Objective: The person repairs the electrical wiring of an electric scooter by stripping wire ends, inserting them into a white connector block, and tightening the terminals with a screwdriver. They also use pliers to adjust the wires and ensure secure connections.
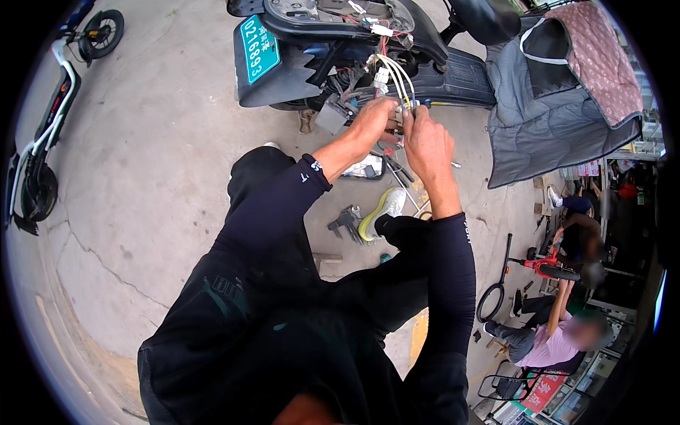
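Note:
My two hands meet at the open side of a black electric scooter [453, 81], whose seat area is uncovered. A bundle of white and yellowish wires [401, 74] loops down from the body to my fingertips. My right hand [428, 138] is closed in a pinch at the wires' lower ends, where a connector partly shows. My left hand [372, 126] is closed right beside it, its fingertips curled; what they grip is mostly hidden. White plug connectors [381, 76] hang just above my left hand. A grey metal box [331, 117] with wires sits left of that hand.
On the ground below lie a dark power tool [346, 224], an open tray [367, 168] and loose tools. A quilted leg cover [538, 106] hangs at the scooter's right. A kick scooter [49, 134] stands far left. Two people work around a red small-wheeled vehicle [545, 268] at right.

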### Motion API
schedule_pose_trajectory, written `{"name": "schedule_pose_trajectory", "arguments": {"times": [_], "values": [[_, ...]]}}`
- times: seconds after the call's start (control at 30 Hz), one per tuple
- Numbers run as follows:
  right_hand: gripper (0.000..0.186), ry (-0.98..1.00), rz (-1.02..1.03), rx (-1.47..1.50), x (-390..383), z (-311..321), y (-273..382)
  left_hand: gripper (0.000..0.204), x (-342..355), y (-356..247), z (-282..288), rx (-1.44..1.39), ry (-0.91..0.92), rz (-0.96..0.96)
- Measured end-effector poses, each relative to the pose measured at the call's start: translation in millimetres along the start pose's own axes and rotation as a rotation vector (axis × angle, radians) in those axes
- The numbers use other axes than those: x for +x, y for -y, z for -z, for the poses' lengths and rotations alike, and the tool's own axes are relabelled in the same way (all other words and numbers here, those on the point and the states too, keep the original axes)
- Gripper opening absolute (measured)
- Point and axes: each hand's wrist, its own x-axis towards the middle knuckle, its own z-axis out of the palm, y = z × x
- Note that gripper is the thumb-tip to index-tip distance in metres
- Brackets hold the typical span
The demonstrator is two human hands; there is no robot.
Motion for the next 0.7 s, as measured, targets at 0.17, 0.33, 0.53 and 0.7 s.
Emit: {"name": "schedule_pose_trajectory", "arguments": {"times": [0.17,0.33,0.53,0.7], "values": [[0.030,0.067,-0.076,-0.057,4.7,-4.0,3.2,0.024,-1.7,-1.8,0.0,0.009,0.045,-0.003],[0.028,0.038,-0.020,-0.059,-0.8,4.0,2.4,0.027,-3.4,-6.1,-2.7,0.000,0.000,0.013],[0.020,0.068,-0.046,-0.079,8.6,-3.2,2.9,0.030,-2.3,-4.5,-0.6,0.036,0.029,0.006],[0.018,0.084,-0.020,-0.146,3.5,-0.6,-2.0,0.046,-4.9,-4.3,-0.4,0.106,0.040,-0.025]]}}
